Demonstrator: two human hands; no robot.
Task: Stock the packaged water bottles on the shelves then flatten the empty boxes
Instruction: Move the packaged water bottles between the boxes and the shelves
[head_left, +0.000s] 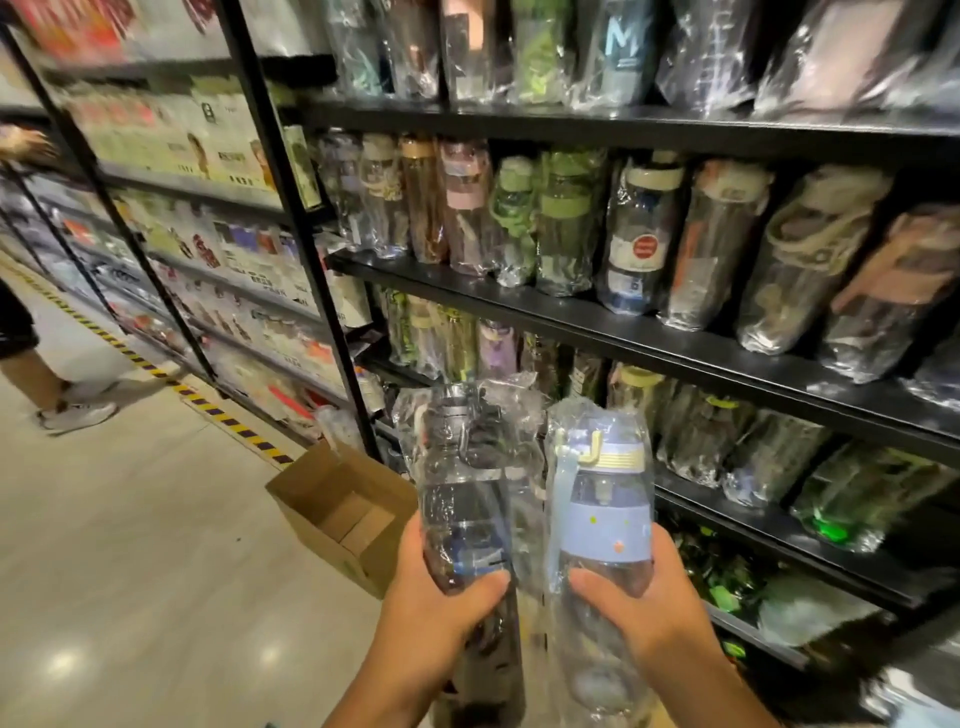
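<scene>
My left hand (434, 610) grips a dark, clear bottle (467, 499) wrapped in plastic, held upright. Beside it, my right hand (654, 605) grips a blue-lidded bottle (605, 499) in a clear bag, also upright. Both bottles are raised in front of the black shelves (649, 340), which are lined with several bagged bottles on each level. An open cardboard box (337, 499) sits on the floor at the foot of the shelving, just left of my hands; it looks empty.
A black upright post (301, 234) divides this shelf bay from one further left holding boxed goods. Yellow-and-black tape (208, 405) runs along the floor by the shelves. Another person's legs (47, 384) stand in the aisle at the left.
</scene>
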